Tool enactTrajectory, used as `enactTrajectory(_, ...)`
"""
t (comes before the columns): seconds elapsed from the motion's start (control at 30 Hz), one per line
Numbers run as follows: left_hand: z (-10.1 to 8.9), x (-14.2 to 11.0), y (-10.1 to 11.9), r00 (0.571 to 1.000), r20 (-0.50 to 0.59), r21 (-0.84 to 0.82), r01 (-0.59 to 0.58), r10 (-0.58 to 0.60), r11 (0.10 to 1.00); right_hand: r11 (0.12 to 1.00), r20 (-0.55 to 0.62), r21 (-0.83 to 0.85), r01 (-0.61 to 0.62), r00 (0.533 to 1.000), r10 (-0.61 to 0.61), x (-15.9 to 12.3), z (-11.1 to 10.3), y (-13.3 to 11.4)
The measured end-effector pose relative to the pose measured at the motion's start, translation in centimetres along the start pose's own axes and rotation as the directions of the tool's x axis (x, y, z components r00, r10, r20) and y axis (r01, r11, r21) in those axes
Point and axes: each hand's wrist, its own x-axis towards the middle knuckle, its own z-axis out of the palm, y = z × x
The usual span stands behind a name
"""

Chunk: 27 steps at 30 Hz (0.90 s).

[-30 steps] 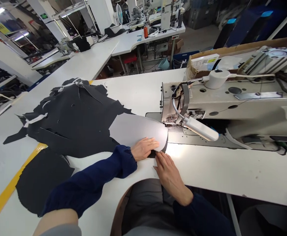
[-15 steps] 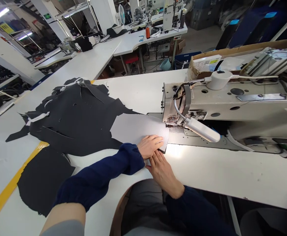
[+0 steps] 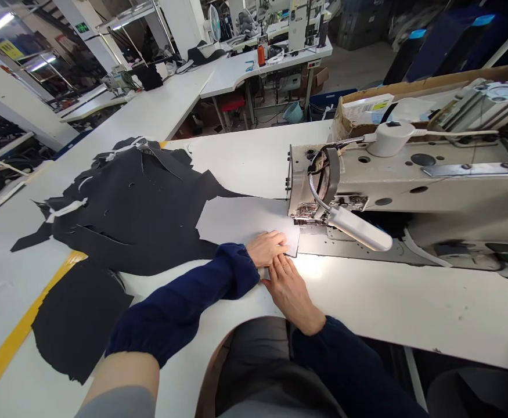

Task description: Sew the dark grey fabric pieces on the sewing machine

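A light grey panel of sheet material (image 3: 240,217) lies flat on the table, its right end by the needle area of a sewing machine (image 3: 332,180). Dark edging shows along its lower right corner. My left hand (image 3: 266,247) rests palm-down on the panel's near edge, fingers pointing right and slightly bent. Close against it, my right hand (image 3: 291,287) lies with fingers stretched forward onto the same edge, thumb out to the left. Whether that thumb is under the material is hidden. A large black sheet (image 3: 140,215) with ragged edges lies left of the panel, partly beneath it.
A white machine lamp (image 3: 360,229) lights the sewing area. Nearer left is a rounded black piece (image 3: 79,319), beside yellow tape (image 3: 27,325) on the white table (image 3: 388,302). Behind the machine stands a cardboard box (image 3: 341,125) of assorted items. Other worktables stand farther back.
The grey panel has turned slightly, its near right corner moving away from me. Both hands have moved a little forward with it, and my left fingers are more bent.
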Motion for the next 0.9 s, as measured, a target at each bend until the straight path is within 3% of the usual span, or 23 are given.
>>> enactTrajectory(0.37, 0.0, 1.9, -0.5, 0.998, 0.008, 0.018, 0.066, -0.066, 0.998, 0.999, 0.027, -0.048, -0.007, 1.000, 0.008, 1.9, 0.6, 1.9)
enactTrajectory(0.9, -0.5, 5.7, -2.3, 0.976, 0.016, 0.002, 0.217, -0.217, 0.976, 0.998, -0.028, 0.008, -0.055, 0.998, 0.055, 4.9, 1.7, 5.3)
